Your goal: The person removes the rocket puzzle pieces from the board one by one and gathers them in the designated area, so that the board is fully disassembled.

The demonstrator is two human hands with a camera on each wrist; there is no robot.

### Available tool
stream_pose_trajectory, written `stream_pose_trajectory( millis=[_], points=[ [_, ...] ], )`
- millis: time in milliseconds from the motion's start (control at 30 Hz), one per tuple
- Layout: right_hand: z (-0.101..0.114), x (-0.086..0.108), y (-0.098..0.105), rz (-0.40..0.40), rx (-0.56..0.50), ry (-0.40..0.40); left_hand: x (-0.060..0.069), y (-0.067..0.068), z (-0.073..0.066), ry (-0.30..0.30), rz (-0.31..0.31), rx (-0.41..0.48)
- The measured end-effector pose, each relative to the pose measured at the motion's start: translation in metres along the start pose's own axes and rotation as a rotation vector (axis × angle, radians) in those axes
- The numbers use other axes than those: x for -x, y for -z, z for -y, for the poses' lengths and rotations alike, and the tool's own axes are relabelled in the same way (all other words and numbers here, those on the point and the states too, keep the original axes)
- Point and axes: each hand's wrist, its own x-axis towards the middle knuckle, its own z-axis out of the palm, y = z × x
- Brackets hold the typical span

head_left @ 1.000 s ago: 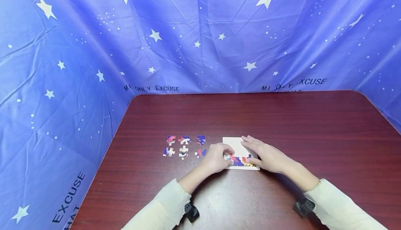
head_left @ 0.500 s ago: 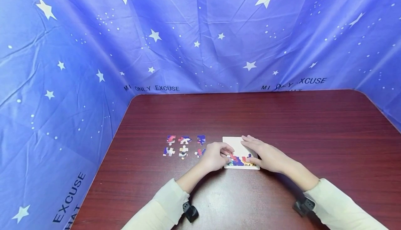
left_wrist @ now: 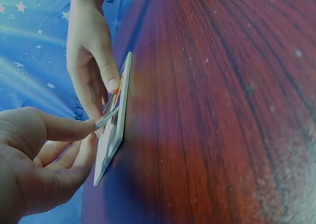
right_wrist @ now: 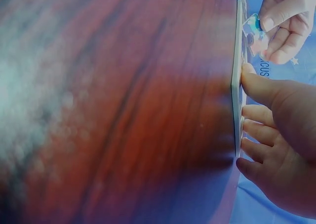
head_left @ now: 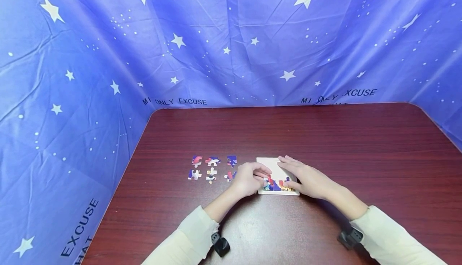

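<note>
A square white puzzle tray (head_left: 277, 164) lies on the table, with joined colourful jigsaw pieces (head_left: 279, 185) along its near side. My left hand (head_left: 248, 180) is over the tray's left part. Between its thumb and fingers it pinches a jigsaw piece (right_wrist: 256, 40), tilted up from the tray in both wrist views. My right hand (head_left: 308, 178) rests on the tray's right side, thumb on the joined pieces and fingers stretched over the far right part. In the right wrist view its fingertips (right_wrist: 251, 112) touch the tray. My left hand hides part of the tray's left edge.
Left of the tray, several loose jigsaw pieces (head_left: 211, 174) lie in two rows on the dark red wooden table (head_left: 325, 132). One of them is partly covered by the left hand. A blue star-patterned cloth (head_left: 231, 68) hangs behind and beside the table.
The left hand has lifted and tilted the pinched jigsaw piece slightly at the tray's near left corner, with its fingers shifting a little. The right hand has stayed in place.
</note>
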Motion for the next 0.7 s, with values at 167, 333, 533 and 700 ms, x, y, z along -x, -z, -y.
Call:
stream_pose_trajectory(
  millis=[167, 333, 533, 700],
  points=[
    [-0.0002, -0.0003, -0.0008, 0.0, -0.001, 0.0, 0.0001, -0.0012, -0.0004, 0.021, 0.003, 0.034],
    [-0.0004, -0.0002, -0.0012, 0.0, 0.0, 0.001, 0.0018, -0.0015, -0.0011, 0.018, -0.024, -0.018],
    [-0.0004, -0.0005, -0.0009, 0.015, -0.005, -0.009, 0.0049, -0.0006, 0.0018, 0.0, -0.072, -0.056],
    [-0.0006, -0.0008, -0.0008, 0.014, -0.001, -0.008, 0.0082, 0.0065, 0.0069, 0.002, -0.085, 0.001]
  ],
)
